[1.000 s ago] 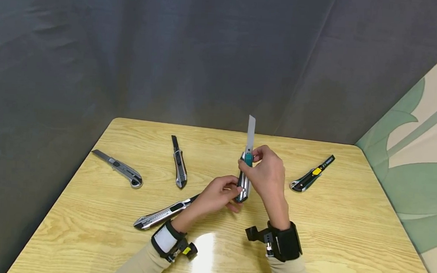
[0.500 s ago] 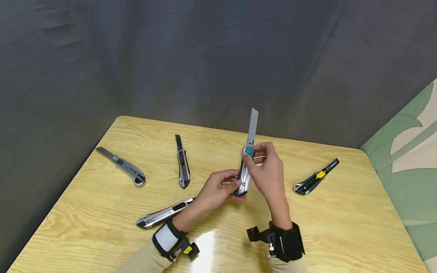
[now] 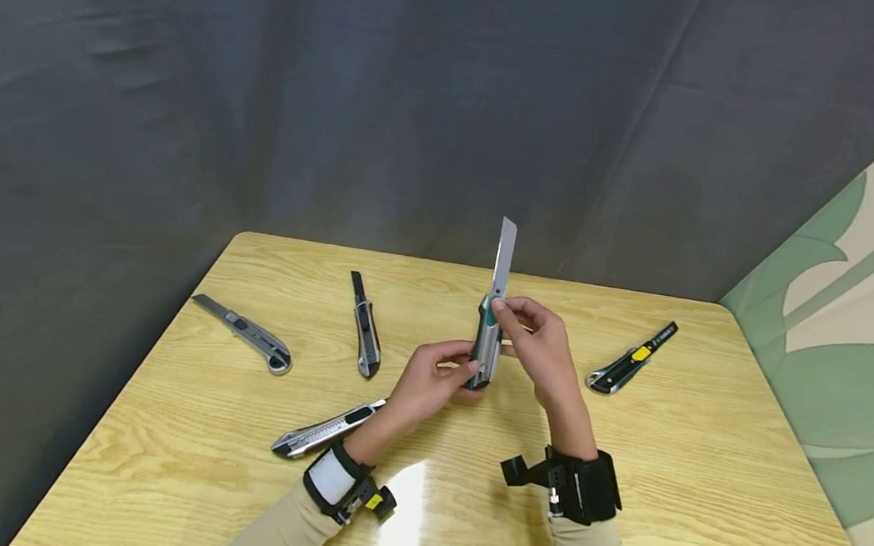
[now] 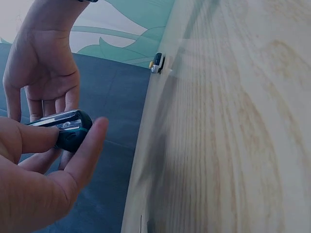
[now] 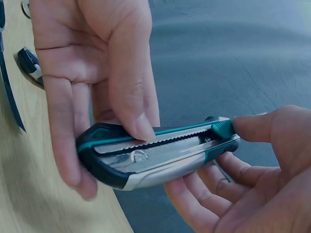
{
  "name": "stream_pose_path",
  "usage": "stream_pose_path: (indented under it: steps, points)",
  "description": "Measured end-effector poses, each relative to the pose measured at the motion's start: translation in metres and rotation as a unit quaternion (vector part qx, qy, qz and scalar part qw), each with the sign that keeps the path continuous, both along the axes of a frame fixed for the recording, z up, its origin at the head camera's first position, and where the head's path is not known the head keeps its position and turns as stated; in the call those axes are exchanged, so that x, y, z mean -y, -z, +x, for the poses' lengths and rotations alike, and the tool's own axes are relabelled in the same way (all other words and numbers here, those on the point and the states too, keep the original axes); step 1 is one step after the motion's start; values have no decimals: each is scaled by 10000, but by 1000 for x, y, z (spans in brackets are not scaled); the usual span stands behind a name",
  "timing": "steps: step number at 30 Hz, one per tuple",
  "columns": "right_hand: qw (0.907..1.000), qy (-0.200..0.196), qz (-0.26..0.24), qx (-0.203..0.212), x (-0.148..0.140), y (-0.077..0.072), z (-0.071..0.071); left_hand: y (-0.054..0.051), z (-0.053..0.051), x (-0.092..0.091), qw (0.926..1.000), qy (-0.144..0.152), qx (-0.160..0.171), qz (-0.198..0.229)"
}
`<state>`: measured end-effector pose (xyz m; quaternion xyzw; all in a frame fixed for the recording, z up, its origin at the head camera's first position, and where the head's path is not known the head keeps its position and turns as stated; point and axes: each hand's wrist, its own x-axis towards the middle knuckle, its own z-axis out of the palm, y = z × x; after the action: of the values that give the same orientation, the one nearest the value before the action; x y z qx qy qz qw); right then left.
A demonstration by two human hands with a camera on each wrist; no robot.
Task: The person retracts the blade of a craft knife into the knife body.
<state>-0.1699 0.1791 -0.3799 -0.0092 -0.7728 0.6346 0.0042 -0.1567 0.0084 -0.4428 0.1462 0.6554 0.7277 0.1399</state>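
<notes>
My two hands with a utility knife (image 5: 141,170), held up over the table (image 3: 696,456), its blade (image 3: 507,252) far out and pointing away from me. My left hand (image 3: 429,381) grips the butt end of the handle between thumb and fingers; my right hand (image 3: 545,346) holds the front, thumb on the green slider (image 5: 223,128), fingers beneath.

Hazards, as I judge them: a thumb slipping forward off the slider could meet the edge; a slack grip at the butt could let the handle twist; sideways pressure could snap so long a blade. The long silver knife (image 3: 325,431) lies beside my left wrist, its front end hidden, so a lowered forearm might brush it.

Containers: only the handle serves as one, its toothed channel carrying the slider and a metal strip. Around it on the table lie a gray knife (image 3: 248,338), a black-bladed knife (image 3: 366,335) and, to the right, a yellow-buttoned knife (image 3: 619,366).
</notes>
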Motion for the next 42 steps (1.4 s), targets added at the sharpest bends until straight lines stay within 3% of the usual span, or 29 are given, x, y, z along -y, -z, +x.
stream_pose_path:
  steps: [4, 10, 24, 42]
  points:
    - [10000, 25, -38, -11, -3, 2, -1, 2, -1, 0, 9986, -112, -361, -381]
    - [9997, 122, -200, -86, -5, 3, -1, 0, -1, 0, 9969, -189, -499, -570]
    - [9991, 156, -189, -347, 3, 1, -1, -4, -3, 5, 9968, -172, -478, -617]
    - [9983, -153, -535, -155, -1, 4, -3, -3, -1, 5, 9974, -43, -327, -643]
